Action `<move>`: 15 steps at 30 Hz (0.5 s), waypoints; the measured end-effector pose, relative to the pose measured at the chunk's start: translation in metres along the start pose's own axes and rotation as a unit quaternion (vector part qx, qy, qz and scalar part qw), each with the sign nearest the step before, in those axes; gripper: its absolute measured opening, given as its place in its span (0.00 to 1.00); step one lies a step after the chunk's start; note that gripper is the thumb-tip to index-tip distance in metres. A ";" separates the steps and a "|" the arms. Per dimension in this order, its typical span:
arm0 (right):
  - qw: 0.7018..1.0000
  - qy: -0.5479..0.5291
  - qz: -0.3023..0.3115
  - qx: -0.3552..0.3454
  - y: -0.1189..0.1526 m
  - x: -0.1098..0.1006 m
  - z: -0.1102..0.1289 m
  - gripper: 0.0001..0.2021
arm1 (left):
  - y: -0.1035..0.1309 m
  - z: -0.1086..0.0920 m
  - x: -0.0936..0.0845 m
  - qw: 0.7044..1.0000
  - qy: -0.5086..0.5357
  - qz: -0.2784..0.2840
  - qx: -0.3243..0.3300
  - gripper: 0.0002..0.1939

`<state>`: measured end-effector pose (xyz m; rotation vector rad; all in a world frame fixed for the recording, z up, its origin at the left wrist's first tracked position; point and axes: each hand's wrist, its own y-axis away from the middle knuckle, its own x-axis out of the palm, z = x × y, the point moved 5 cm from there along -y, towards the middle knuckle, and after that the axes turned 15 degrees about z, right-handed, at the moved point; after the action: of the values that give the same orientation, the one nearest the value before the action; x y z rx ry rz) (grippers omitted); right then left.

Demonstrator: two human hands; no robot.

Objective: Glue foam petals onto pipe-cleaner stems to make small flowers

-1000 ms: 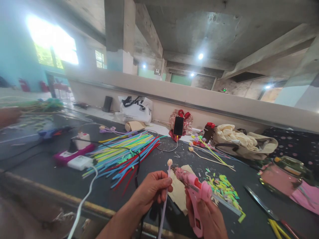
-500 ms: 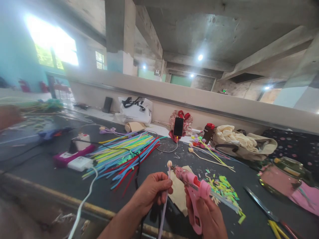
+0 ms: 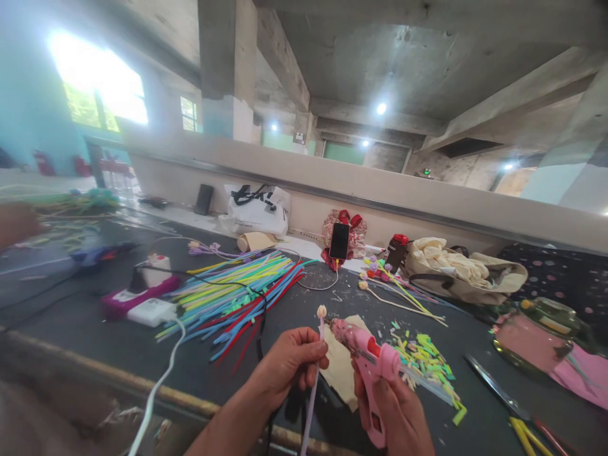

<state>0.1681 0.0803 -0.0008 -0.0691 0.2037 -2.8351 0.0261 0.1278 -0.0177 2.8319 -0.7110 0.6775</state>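
Observation:
Between thumb and fingers, my left hand (image 3: pixel 297 361) pinches a pale lilac stem (image 3: pixel 311 405) held upright. A small cream flower bud (image 3: pixel 322 311) tops that stem. My right hand (image 3: pixel 394 411) is wrapped round the handle of a pink glue gun (image 3: pixel 365 348), whose nozzle points left, close beside the stem just under the bud. A clear glue stick (image 3: pixel 430 386) sticks out of the gun's back. Beneath the nozzle lies a piece of brown paper (image 3: pixel 339 367). Whether the nozzle touches the stem I cannot tell.
Many coloured stems (image 3: pixel 237 291) lie left of centre, near a purple power strip (image 3: pixel 126 301) with cables. Short cut pieces (image 3: pixel 427 358) are heaped at right, beside scissors (image 3: pixel 498 386). A phone (image 3: pixel 340 242), finished flower stems (image 3: pixel 403 301) and bags stand farther back. Another person's hand shows blurred at far left.
The bud and stem top have shifted very slightly left, leaving a slightly wider gap to the nozzle. Both hands keep their holds. The blurred hand at far left has moved a little.

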 end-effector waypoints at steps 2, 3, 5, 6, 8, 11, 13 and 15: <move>1.000 0.001 -0.001 -0.002 -0.001 -0.001 0.000 0.23 | -0.001 0.000 -0.001 1.000 0.000 0.006 -0.006 0.11; 1.000 0.003 -0.004 -0.003 -0.001 -0.001 0.000 0.22 | -0.001 0.000 -0.001 1.000 0.000 0.008 -0.007 0.11; 1.000 0.007 -0.010 0.000 -0.001 -0.002 0.001 0.22 | -0.001 0.000 -0.001 1.000 0.000 0.010 -0.007 0.10; 1.000 0.007 -0.013 -0.001 -0.001 -0.002 0.001 0.22 | -0.001 0.000 -0.001 1.000 0.000 0.011 -0.007 0.10; 1.000 0.001 -0.007 -0.008 -0.001 -0.002 0.001 0.22 | -0.001 0.000 -0.001 1.000 -0.001 0.010 -0.006 0.11; 1.000 -0.003 -0.002 -0.006 0.001 -0.001 0.000 0.23 | -0.001 0.000 -0.001 1.000 -0.002 0.004 -0.004 0.11; 1.000 0.005 -0.009 0.006 0.003 -0.001 -0.001 0.24 | -0.001 0.000 -0.001 1.000 -0.002 0.001 -0.002 0.11; 1.000 0.012 -0.013 0.019 0.006 0.000 -0.002 0.24 | -0.001 0.000 -0.001 1.000 -0.003 -0.002 0.004 0.11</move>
<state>0.1696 0.0749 -0.0040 -0.0302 0.1555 -2.8665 0.0254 0.1287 -0.0185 2.8422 -0.7047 0.6731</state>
